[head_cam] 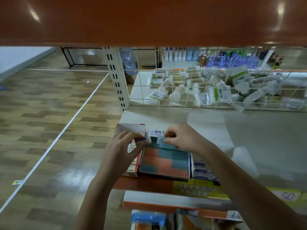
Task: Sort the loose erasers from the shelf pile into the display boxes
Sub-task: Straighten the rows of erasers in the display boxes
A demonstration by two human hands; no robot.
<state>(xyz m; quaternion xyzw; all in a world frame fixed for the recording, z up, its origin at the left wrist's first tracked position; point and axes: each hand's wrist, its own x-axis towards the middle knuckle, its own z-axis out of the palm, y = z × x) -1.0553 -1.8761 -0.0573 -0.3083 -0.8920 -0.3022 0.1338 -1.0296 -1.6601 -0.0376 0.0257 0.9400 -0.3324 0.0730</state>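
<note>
A display box (188, 165) of teal and orange erasers sits at the front of the white shelf (249, 130). My right hand (182, 138) pinches a teal eraser (162, 140) at the box's far edge. My left hand (123, 146) holds a white sleeved eraser (144, 140) just left of it, above a red-and-white box (132, 171) of white erasers. That box's lid (131, 128) stands open behind my left hand. A third box (201, 168) with blue-labelled erasers stands to the right, partly hidden by my right arm.
An orange shelf (149, 20) hangs overhead. A wire grid (199, 90) at the back of the shelf fences off packets of cotton swabs (216, 87). An upright post (116, 78) stands at the shelf's left corner. Wooden floor (49, 122) lies to the left. A lower shelf (166, 201) sits below.
</note>
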